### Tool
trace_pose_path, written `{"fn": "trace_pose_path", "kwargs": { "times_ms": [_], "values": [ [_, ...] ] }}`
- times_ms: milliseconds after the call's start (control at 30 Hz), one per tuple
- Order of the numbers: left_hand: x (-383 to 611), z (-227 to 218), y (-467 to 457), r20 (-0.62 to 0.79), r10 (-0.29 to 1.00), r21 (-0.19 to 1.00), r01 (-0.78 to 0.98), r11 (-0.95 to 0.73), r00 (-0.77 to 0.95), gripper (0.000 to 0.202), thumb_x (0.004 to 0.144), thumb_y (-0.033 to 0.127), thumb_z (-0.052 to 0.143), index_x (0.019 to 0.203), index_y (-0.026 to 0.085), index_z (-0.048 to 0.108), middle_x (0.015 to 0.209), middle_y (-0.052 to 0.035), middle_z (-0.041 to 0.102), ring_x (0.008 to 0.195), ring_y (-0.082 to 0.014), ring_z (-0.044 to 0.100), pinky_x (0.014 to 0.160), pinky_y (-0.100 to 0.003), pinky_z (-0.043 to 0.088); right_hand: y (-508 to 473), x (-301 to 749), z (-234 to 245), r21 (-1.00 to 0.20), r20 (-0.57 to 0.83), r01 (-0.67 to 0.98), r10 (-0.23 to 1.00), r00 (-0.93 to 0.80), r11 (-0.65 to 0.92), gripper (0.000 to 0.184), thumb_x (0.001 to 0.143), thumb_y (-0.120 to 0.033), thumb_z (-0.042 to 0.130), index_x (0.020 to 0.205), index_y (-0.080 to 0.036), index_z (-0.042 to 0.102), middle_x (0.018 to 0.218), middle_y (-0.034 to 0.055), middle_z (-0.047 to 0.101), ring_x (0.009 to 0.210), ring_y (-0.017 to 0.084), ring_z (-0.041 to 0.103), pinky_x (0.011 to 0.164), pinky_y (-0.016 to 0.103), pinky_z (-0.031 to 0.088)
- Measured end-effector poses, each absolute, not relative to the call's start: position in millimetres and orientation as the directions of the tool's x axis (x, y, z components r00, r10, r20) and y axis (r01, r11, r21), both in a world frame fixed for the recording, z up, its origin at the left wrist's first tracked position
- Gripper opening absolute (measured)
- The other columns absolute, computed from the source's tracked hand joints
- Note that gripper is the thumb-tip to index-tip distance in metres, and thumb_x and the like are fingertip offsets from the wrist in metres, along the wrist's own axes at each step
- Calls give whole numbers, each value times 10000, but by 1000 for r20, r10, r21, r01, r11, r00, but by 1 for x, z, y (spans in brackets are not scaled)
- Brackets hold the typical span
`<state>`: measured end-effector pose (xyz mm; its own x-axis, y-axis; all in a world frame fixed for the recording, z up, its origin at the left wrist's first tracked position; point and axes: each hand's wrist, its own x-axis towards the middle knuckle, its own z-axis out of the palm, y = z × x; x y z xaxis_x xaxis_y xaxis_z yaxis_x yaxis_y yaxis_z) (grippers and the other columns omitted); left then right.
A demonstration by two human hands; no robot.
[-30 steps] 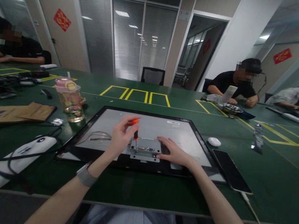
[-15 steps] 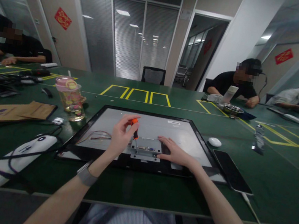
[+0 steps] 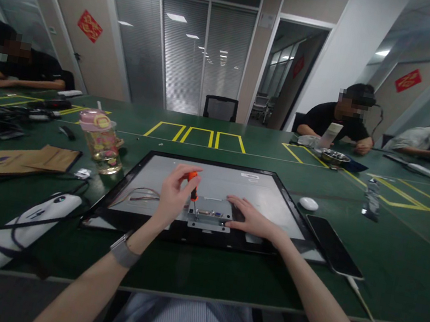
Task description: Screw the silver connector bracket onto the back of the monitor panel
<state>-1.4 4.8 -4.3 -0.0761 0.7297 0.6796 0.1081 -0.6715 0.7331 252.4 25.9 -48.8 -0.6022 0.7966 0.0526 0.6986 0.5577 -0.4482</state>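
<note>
A monitor panel (image 3: 260, 188) lies back-up on the green table in front of me, its grey metal rear exposed. A small metal bracket with ports (image 3: 209, 217) sits on its near middle. My left hand (image 3: 174, 196) is closed round an orange-and-black screwdriver (image 3: 194, 185), held nearly upright with its tip at the bracket's left end. My right hand (image 3: 251, 218) lies flat with fingers stretched out, pressing on the bracket's right side. Thin coloured wires (image 3: 138, 196) run across the panel left of my left hand.
A pink-lidded bottle (image 3: 102, 143), brown paper bags (image 3: 11, 158), a white panda-shaped case (image 3: 20, 229) and black cables lie to the left. A white mouse (image 3: 308, 203) and a black phone (image 3: 333, 246) with cable lie to the right. Other people sit at the far left and far right.
My left hand has shifted slightly on the screwdriver, which stays at the bracket. The right hand has not moved.
</note>
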Motion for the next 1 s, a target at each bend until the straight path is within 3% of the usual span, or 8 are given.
{"fn": "trace_pose_path", "kwargs": {
  "times_ms": [233,333,467,667,767,1000],
  "values": [
    [-1,-2,2,655,754,756,52,-653,-43,301,924,286,458,1166,224,625,1158,-76,637,1016,-173,599,925,-329,456,27,253,-50,-436,45,703,794,-606,561,826,792,-633,548,1447,-194,303,1512,121,336,1403,260,290,1182,469,139],
    [-1,-4,4,631,774,776,21,-631,-55,333,884,285,536,1206,214,588,1090,-76,657,956,-166,614,885,-321,483,28,253,-52,-440,56,698,793,-607,565,821,789,-633,552,1445,-203,308,1506,120,347,1399,263,298,1181,476,137],
    [-2,-6,8,680,730,733,98,-673,-76,245,803,276,652,1038,208,670,966,-43,626,850,-139,596,820,-277,494,29,254,-53,-452,60,692,794,-606,562,826,779,-639,561,1446,-226,304,1509,109,344,1402,266,293,1179,483,143],
    [-1,-3,4,641,767,767,73,-637,-46,301,930,297,445,1160,228,627,1118,-66,650,994,-169,613,918,-321,460,27,253,-50,-452,50,701,800,-598,552,828,779,-652,548,1448,-231,303,1518,96,330,1404,272,285,1183,479,136],
    [-1,-3,3,620,783,784,42,-619,-53,331,925,297,457,1220,213,582,1100,-73,669,986,-174,627,907,-334,473,27,253,-49,-453,41,705,802,-595,546,840,778,-655,547,1447,-209,307,1518,108,327,1406,278,280,1182,476,138],
    [-2,-4,6,700,710,713,142,-687,-81,190,827,281,623,995,212,681,963,-42,595,862,-138,582,816,-275,493,27,253,-51,-444,47,698,793,-607,561,839,783,-654,542,1449,-205,299,1511,116,339,1401,257,296,1184,463,132]
  ]
}}
